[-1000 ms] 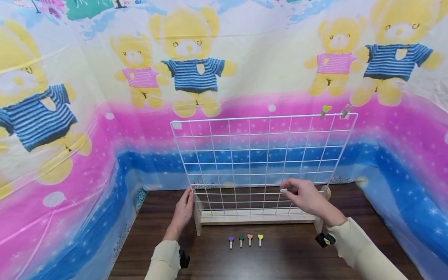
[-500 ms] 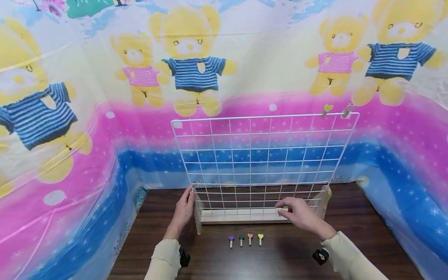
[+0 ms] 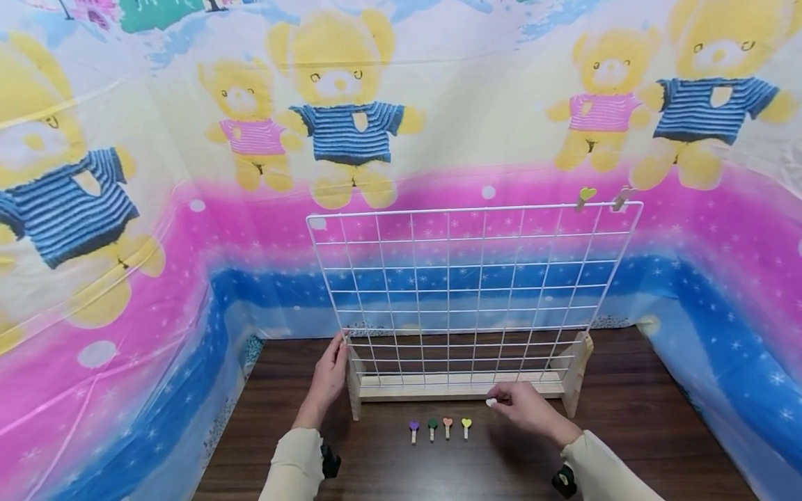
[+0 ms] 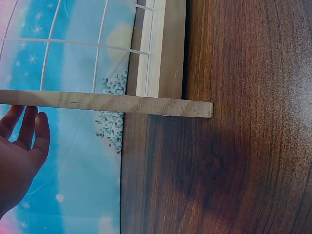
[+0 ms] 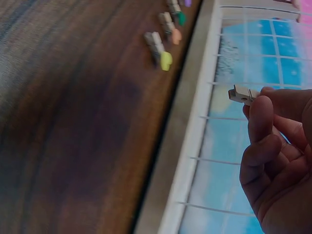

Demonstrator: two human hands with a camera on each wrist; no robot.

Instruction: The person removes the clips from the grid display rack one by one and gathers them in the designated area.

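Note:
My right hand (image 3: 525, 410) pinches a small wooden clothespin (image 5: 240, 94) between thumb and fingers. A white heart (image 3: 491, 402) shows at its end in the head view. That hand is just above the table, in front of the rack's wooden base. My left hand (image 3: 329, 372) rests its fingers against the outer side of the left wooden upright (image 4: 107, 102); its thumb is hidden in the left wrist view. A white wire grid (image 3: 447, 289) stands in this base. Near the right end of its top bar sit a yellow heart clothespin (image 3: 586, 197) and a pale one (image 3: 622, 198).
On the dark wood table (image 3: 388, 466), clothespins with purple (image 3: 413, 431), green (image 3: 432, 429), orange (image 3: 447, 428) and yellow (image 3: 466, 427) hearts lie in a row before the rack. A cloth (image 3: 476, 146) printed with bears hangs behind and at both sides.
My right hand has come down and slightly left, from in front of the grid to just above the table, still pinching the clothespin. The left hand stays at the upright.

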